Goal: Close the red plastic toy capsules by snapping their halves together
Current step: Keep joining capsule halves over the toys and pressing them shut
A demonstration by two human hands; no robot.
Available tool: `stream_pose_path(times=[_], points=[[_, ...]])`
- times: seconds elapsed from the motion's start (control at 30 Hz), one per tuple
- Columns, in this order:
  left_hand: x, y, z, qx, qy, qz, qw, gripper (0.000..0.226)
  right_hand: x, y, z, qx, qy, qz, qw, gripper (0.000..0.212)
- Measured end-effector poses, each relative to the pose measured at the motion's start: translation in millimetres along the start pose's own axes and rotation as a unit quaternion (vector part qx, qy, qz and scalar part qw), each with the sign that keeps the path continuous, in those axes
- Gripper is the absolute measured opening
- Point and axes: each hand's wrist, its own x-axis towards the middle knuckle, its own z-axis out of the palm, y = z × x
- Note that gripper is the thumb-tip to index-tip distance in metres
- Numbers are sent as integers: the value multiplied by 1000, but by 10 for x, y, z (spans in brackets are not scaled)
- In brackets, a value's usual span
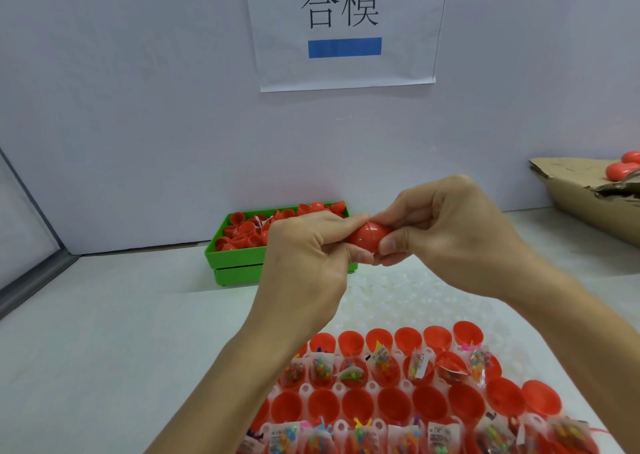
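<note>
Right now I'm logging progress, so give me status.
Both hands, left and right, pinch one red capsule. Halves together, seam showing. Nothing in the way.

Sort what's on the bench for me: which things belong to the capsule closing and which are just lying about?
Part of the job:
- red capsule, gripped by left hand and right hand
- tray of open red halves, some holding toy packets
- green bin of loose red halves

Lying about:
- cardboard box with closed capsules
- paper sign on the wall
</note>
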Motion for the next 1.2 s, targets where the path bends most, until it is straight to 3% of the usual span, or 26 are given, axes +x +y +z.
stream_pose_path(times=[0.57, 0.8, 0.93, 1.07, 1.13, 1.2], points=[[-42, 83, 66, 108, -4, 52, 993, 19, -10, 132, 55, 36, 1, 4, 999, 26], [15, 222, -18, 69, 26, 7, 997, 15, 34, -8, -1, -17, -22, -26, 999, 44], [10, 205, 0, 106, 40, 31, 993, 17, 2, 6, 34, 25, -71, -11, 997, 23], [-13, 160, 37, 169, 26, 53, 984, 19, 14, 115, 114, 90, -46, 34, 994, 16], [-16, 150, 47, 109, 17, 15, 994, 29, 23, 143, 124, 144, -34, 47, 988, 16], [1, 132, 39, -14, 17, -93, 995, 47, 30, 160, 119, 209, -24, 47, 977, 25]])
